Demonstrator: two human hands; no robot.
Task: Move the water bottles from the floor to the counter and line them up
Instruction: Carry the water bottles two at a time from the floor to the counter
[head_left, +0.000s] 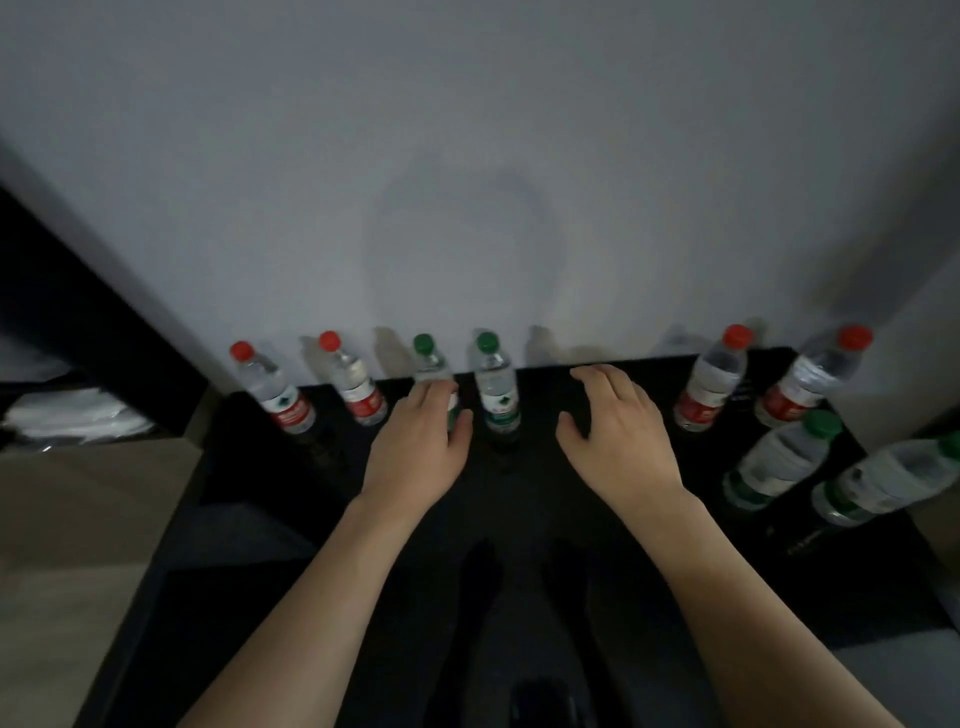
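Bottles everywhere on my feed: eight clear plastic water bottles stand on the black glossy counter against the pale grey wall. From the left I count a red-capped bottle with a red label, a second red-capped bottle, then a green-capped bottle with a green label, and beside it another green-capped bottle. My left hand grips that first green one, fingers curled round its body and thumb on its right side. My right hand is apart from it, hovering over the counter with fingers spread and slightly bent, holding nothing, in the gap between the middle bottles and the right group. Over on the right, two red-capped bottles stand at the wall, the nearer one and the far-right one. In front of them stand two more green-capped bottles, one and the outermost, near the counter's right edge. Light wooden flooring shows at lower left.
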